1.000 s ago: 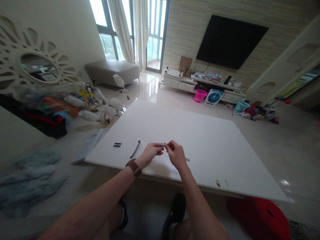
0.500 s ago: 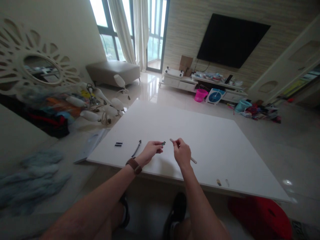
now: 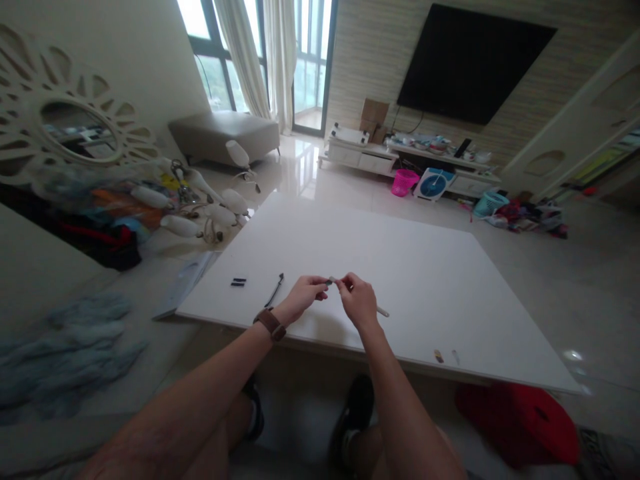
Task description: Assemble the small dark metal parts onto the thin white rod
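My left hand (image 3: 303,297), with a brown watch strap on the wrist, pinches a small dark piece (image 3: 329,282) too small to name. My right hand (image 3: 358,300) is closed on a slim pale stick (image 3: 383,311); one end shows behind the hand, and the other reaches the dark piece at the fingertips. Whether the two pieces touch or are joined, I cannot tell. Both hands are just above the white board (image 3: 400,260). To the left of my left hand lie a thin black strip (image 3: 275,291) and two short black bars (image 3: 239,283).
Near the board's front right edge lie a small brownish piece (image 3: 439,356) and a small clear piece (image 3: 455,357). A red stool-like object (image 3: 520,423) stands below that edge. A lamp with white shades (image 3: 215,215) is beyond the left side. Grey-blue cloth (image 3: 65,353) lies on the floor.
My right hand has moved slightly left, bringing the end of the pale stick up to the dark piece in my left hand. The gap between them has closed. The view has shifted slightly.
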